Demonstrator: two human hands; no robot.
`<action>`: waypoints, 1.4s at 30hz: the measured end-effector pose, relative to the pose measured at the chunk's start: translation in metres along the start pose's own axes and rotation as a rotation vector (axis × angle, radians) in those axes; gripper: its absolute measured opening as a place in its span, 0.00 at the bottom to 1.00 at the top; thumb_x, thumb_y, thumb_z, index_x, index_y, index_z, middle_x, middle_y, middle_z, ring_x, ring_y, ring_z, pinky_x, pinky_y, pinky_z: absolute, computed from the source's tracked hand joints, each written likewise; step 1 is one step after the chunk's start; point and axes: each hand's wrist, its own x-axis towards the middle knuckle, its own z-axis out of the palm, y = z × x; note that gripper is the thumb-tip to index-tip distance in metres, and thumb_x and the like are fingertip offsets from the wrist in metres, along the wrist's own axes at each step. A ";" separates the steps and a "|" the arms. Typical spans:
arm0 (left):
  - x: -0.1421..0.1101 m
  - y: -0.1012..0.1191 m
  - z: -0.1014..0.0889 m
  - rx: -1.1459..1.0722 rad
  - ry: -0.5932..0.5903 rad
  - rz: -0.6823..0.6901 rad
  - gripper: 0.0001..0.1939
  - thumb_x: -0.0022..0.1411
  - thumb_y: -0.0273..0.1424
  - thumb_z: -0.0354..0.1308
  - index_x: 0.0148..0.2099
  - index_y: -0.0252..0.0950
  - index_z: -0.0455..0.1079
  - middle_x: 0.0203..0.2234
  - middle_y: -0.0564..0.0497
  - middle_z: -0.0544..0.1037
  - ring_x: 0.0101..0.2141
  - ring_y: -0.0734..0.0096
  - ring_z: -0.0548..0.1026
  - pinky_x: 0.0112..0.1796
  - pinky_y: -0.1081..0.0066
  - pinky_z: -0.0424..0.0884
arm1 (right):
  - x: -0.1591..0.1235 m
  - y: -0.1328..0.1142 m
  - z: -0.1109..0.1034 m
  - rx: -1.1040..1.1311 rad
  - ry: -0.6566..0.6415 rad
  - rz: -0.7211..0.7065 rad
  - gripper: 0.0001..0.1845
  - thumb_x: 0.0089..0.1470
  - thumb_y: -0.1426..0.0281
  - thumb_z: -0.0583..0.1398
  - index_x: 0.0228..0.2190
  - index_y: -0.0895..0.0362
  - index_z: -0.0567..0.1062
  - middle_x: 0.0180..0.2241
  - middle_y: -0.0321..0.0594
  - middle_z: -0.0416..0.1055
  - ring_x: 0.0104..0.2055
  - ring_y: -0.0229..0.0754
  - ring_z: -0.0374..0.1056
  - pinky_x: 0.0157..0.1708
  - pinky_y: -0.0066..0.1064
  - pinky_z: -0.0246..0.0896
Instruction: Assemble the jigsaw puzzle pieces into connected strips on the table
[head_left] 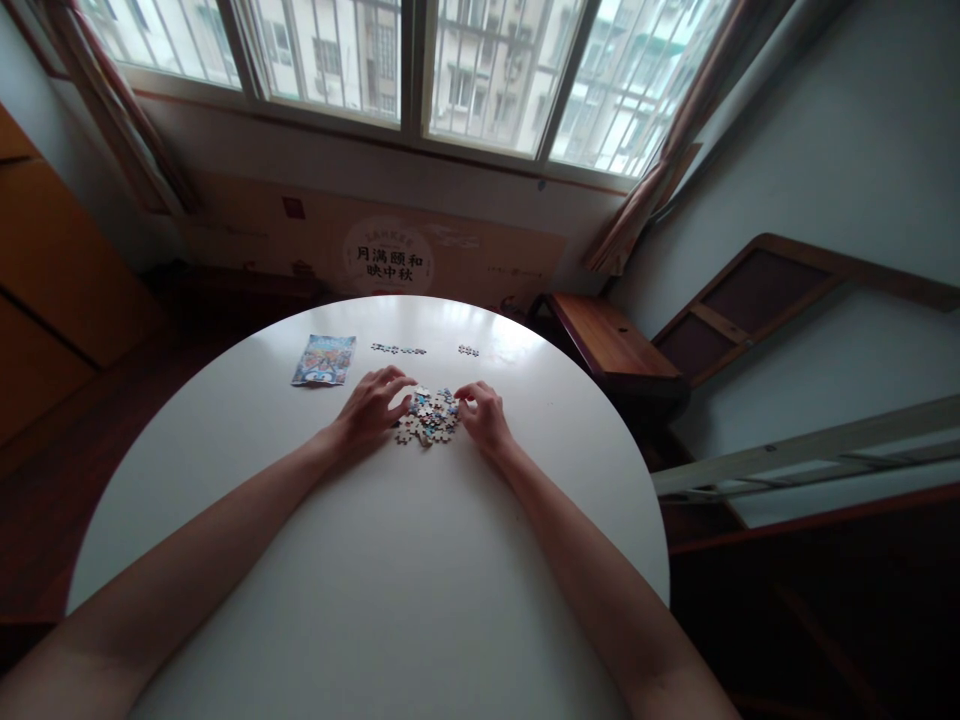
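A loose heap of jigsaw puzzle pieces [426, 418] lies on the white round table [360, 580], some showing pale backs and others coloured print. At the heap's left side is my left hand [375, 402], its fingers apart and the tips touching or just over the pieces. My right hand [484, 415] rests at the right edge of the heap with curled fingers. Its thumb and index finger come together by the pieces; whatever is between them is too small to make out.
Beyond the heap lie a row of puzzle pieces [398, 349] and a smaller cluster of pieces [469, 351]. A colourful printed picture sheet [324, 360] is at the left. Past the table's far right edge stands a wooden stool or bench [619, 338].
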 end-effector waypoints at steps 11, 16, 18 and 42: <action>0.001 -0.004 0.001 -0.043 -0.054 0.047 0.09 0.64 0.31 0.52 0.41 0.37 0.73 0.36 0.48 0.73 0.38 0.66 0.71 0.42 0.63 0.67 | -0.003 0.000 0.000 0.011 -0.004 0.004 0.12 0.50 0.77 0.55 0.32 0.54 0.77 0.34 0.40 0.70 0.39 0.43 0.66 0.42 0.35 0.60; 0.001 -0.004 -0.001 -0.063 -0.051 0.065 0.08 0.63 0.30 0.53 0.40 0.36 0.73 0.35 0.48 0.72 0.37 0.67 0.71 0.41 0.65 0.67 | -0.007 -0.009 -0.004 -0.038 -0.060 -0.098 0.08 0.51 0.74 0.59 0.32 0.53 0.77 0.37 0.40 0.69 0.42 0.44 0.63 0.46 0.38 0.56; 0.001 -0.003 -0.001 -0.064 -0.032 0.055 0.08 0.63 0.31 0.54 0.40 0.36 0.73 0.37 0.47 0.72 0.37 0.68 0.71 0.41 0.65 0.68 | -0.009 -0.013 -0.006 -0.077 -0.097 -0.149 0.08 0.50 0.72 0.60 0.34 0.52 0.78 0.39 0.40 0.69 0.44 0.45 0.61 0.48 0.39 0.54; -0.001 -0.003 -0.002 -0.006 -0.028 0.005 0.09 0.62 0.32 0.53 0.41 0.37 0.73 0.39 0.47 0.71 0.36 0.67 0.72 0.41 0.64 0.69 | -0.012 -0.022 -0.006 -0.169 -0.116 -0.124 0.06 0.50 0.64 0.63 0.31 0.52 0.76 0.38 0.41 0.69 0.46 0.48 0.57 0.49 0.42 0.52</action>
